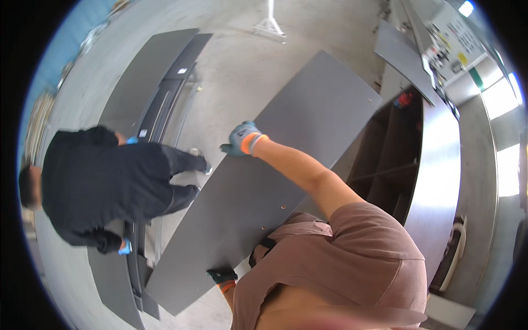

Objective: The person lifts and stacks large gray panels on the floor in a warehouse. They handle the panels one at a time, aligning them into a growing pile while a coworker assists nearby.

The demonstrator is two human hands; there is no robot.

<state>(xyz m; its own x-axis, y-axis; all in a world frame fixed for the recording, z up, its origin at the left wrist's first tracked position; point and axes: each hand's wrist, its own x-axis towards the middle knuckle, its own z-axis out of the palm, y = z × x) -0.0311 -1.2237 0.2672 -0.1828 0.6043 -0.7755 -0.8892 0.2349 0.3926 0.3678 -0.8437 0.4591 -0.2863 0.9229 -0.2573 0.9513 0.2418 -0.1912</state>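
Gripping a drilled dark-grey rectangular panel (242, 198), the gloved right hand (243, 138) clasps its far long edge, the gloved left hand (223, 275) its near edge; left of the grip, a co-worker (110, 176) stands at other grey panels (143, 77), while rightward sits a compartmented cabinet (440, 165).

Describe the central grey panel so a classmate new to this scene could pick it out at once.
Look to the right of the co-worker in dark clothes. The grey panel slants across the middle of the view. Unlike the panels beside the co-worker, it has the wearer's gloved right hand on one long edge and left hand on the other.
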